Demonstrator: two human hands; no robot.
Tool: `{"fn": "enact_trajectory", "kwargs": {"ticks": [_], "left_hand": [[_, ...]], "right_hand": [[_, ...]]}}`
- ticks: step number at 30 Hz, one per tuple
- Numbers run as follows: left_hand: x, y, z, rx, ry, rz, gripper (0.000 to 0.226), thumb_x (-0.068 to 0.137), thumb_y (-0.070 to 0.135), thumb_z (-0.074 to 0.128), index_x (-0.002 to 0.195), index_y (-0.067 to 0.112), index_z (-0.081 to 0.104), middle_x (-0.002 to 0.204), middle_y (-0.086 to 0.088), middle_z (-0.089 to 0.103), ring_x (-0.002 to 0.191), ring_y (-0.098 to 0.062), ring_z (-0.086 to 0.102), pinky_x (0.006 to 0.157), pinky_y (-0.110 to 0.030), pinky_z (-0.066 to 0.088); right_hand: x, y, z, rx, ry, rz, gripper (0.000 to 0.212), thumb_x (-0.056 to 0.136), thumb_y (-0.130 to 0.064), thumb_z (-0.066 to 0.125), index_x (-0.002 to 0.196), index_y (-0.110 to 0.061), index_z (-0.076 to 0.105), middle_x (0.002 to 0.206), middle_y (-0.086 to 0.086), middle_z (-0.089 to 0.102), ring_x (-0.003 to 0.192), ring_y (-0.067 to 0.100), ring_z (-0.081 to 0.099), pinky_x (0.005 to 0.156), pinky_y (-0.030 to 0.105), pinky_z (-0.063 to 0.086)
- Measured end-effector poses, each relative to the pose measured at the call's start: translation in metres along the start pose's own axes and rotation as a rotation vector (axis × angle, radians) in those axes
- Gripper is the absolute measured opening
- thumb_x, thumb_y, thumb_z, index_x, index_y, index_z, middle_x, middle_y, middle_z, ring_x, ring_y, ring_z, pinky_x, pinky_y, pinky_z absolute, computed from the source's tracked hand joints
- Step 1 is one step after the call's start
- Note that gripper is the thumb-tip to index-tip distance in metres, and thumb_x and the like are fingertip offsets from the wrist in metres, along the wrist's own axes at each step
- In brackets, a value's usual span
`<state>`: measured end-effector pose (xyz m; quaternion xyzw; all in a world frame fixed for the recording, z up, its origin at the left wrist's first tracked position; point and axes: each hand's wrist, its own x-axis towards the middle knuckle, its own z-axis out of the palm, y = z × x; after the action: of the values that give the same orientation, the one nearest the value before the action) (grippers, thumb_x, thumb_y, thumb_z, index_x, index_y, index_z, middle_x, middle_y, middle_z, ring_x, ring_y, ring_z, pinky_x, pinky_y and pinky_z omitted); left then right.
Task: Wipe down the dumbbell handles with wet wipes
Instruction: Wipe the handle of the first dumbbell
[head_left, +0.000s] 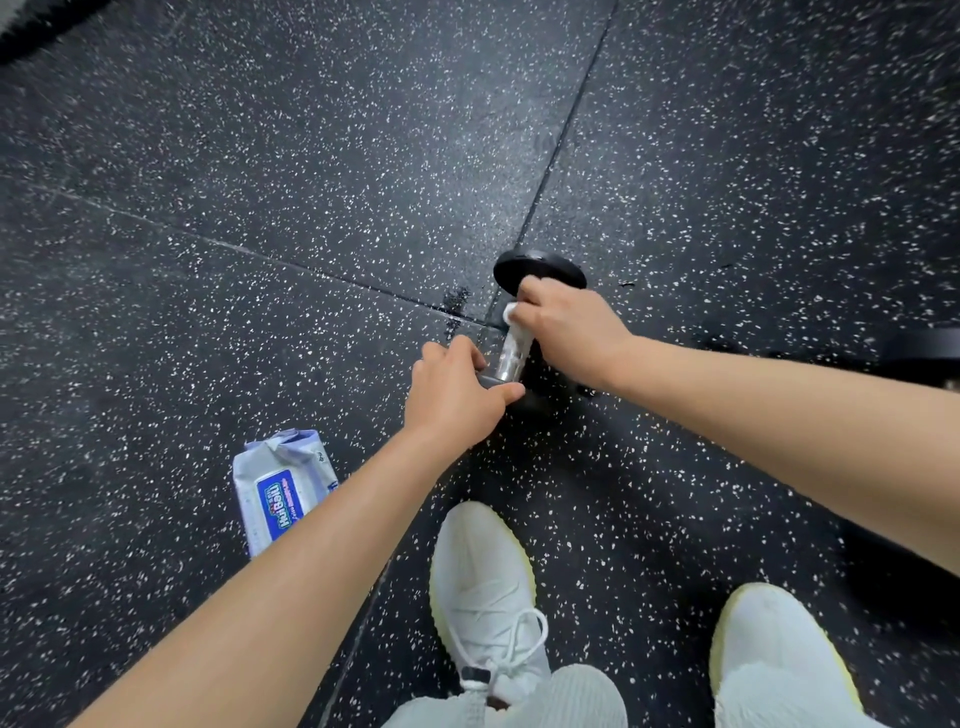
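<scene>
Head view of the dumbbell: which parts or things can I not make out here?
- Near head of the dumbbell: head view, hidden under the left hand.
- Upper part of the handle: covered by the wet wipe and the right hand.
- A dark object: cut off by the right edge.
- The wipes pack: partly behind the left forearm; small print unreadable.

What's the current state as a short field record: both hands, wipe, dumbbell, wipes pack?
left hand: grips the dumbbell's near end
right hand: holds the wet wipe around the handle, by the far head
dumbbell: lying on the floor
wipes pack: on the floor, left of the left forearm
</scene>
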<state>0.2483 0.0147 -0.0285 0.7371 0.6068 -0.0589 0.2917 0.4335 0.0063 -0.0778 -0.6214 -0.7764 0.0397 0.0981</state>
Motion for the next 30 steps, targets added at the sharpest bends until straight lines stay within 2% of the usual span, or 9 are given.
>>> {"fn": "enact_trajectory", "kwargs": {"ticks": [4,8,10,15,17,21,24,27,30], "left_hand": [[0.001,-0.001,-0.003,0.003,-0.017,-0.016,0.049,0.084,0.057,0.078,0.109,0.025,0.049,0.119,-0.001,0.043,0.109,-0.028,0.056,0.093,-0.047,0.052],[0.002,-0.002,-0.005,0.009,-0.029,-0.025,0.046,0.088,0.054,0.075,0.111,0.023,0.05,0.12,-0.002,0.044,0.108,-0.029,0.058,0.093,-0.047,0.051],[0.002,-0.002,-0.006,0.001,-0.04,-0.032,0.044,0.089,0.052,0.075,0.111,0.023,0.05,0.121,-0.002,0.044,0.106,-0.03,0.059,0.093,-0.048,0.051],[0.001,-0.001,-0.006,-0.032,-0.047,-0.041,0.038,0.093,0.047,0.073,0.109,0.022,0.049,0.12,-0.002,0.042,0.104,-0.03,0.058,0.093,-0.049,0.051],[0.001,-0.001,-0.006,-0.047,-0.049,-0.043,0.037,0.093,0.046,0.073,0.11,0.022,0.049,0.121,-0.002,0.043,0.103,-0.029,0.059,0.093,-0.049,0.051],[0.002,-0.001,-0.009,-0.035,-0.059,-0.056,0.038,0.094,0.044,0.071,0.113,0.02,0.049,0.121,-0.002,0.043,0.101,-0.028,0.06,0.09,-0.046,0.051],[0.001,0.0,-0.007,-0.032,-0.048,-0.05,0.038,0.094,0.045,0.071,0.111,0.02,0.049,0.121,-0.002,0.043,0.101,-0.029,0.06,0.09,-0.046,0.051],[0.001,0.0,-0.007,-0.04,-0.05,-0.052,0.037,0.095,0.044,0.071,0.111,0.019,0.049,0.121,-0.003,0.044,0.1,-0.029,0.06,0.091,-0.047,0.051],[0.003,-0.001,-0.009,-0.051,-0.058,-0.051,0.037,0.096,0.043,0.071,0.113,0.019,0.049,0.121,-0.002,0.045,0.098,-0.027,0.06,0.089,-0.045,0.051]], "right_hand": [[0.011,-0.005,-0.002,-0.051,-0.012,0.129,0.023,0.091,-0.003,0.055,0.112,-0.006,0.066,0.112,0.01,0.053,0.093,0.028,0.056,0.055,0.035,0.035],[-0.01,-0.016,0.002,0.023,-0.063,-0.136,0.02,0.079,-0.003,0.071,0.098,-0.009,0.071,0.095,0.006,0.056,0.083,0.027,0.061,0.049,0.032,0.037],[-0.01,-0.01,0.001,0.026,-0.084,-0.181,0.021,0.081,-0.005,0.07,0.1,-0.012,0.072,0.095,0.004,0.056,0.085,0.027,0.061,0.051,0.033,0.043],[0.02,0.005,-0.006,-0.023,-0.001,0.129,0.02,0.089,-0.005,0.058,0.105,-0.011,0.069,0.103,0.006,0.054,0.091,0.027,0.057,0.057,0.036,0.043],[0.013,-0.006,-0.006,0.008,-0.028,0.063,0.018,0.087,-0.005,0.062,0.102,-0.01,0.071,0.101,0.005,0.056,0.088,0.027,0.058,0.057,0.035,0.042],[-0.017,-0.026,0.002,0.118,-0.147,-0.224,0.016,0.077,-0.002,0.069,0.091,-0.01,0.07,0.092,0.005,0.054,0.078,0.029,0.06,0.052,0.038,0.05],[0.001,-0.012,-0.001,0.073,-0.098,-0.096,0.02,0.08,-0.003,0.068,0.098,-0.01,0.072,0.096,0.005,0.056,0.084,0.028,0.06,0.055,0.031,0.037],[0.022,-0.005,-0.006,0.028,-0.049,0.057,0.017,0.086,-0.002,0.062,0.099,-0.007,0.07,0.099,0.008,0.055,0.089,0.03,0.056,0.059,0.035,0.034],[0.012,-0.014,-0.004,0.064,-0.056,0.01,0.018,0.082,-0.002,0.067,0.098,-0.009,0.072,0.096,0.005,0.055,0.087,0.028,0.057,0.058,0.032,0.034]]}}
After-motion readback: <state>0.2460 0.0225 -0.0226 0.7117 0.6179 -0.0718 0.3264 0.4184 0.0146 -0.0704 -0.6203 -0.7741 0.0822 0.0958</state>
